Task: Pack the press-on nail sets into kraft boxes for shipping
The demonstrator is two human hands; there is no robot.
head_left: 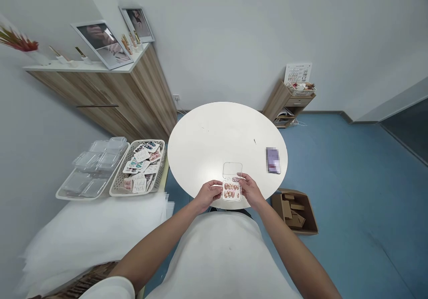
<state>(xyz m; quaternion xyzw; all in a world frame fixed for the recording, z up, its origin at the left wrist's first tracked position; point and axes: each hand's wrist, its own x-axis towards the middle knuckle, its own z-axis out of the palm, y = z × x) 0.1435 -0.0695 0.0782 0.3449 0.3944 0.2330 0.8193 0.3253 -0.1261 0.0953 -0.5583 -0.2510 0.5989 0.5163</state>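
Observation:
A clear hinged plastic case (232, 191) is held low over the near edge of the white oval table, its transparent lid (232, 170) raised away from me. Inside lies a card of press-on nails (230, 195), reddish-brown and set in two rows. My left hand (207, 196) grips the case's left side between thumb and fingers. At the right side, my right hand (250, 191) has its fingers closed about the case's edge near the hinge. A small dark, shiny piece (236, 179) shows by those fingertips; its kind is too small to make out.
Left of the white table (200, 143) stand a basket of nail cards (142, 167) and a tray of clear boxes (96, 167). A pixelated purple item (273, 160) lies at the table's right. Below that side sits a carton with cardboard pieces (296, 212). A wooden cabinet (150, 93) rises behind left.

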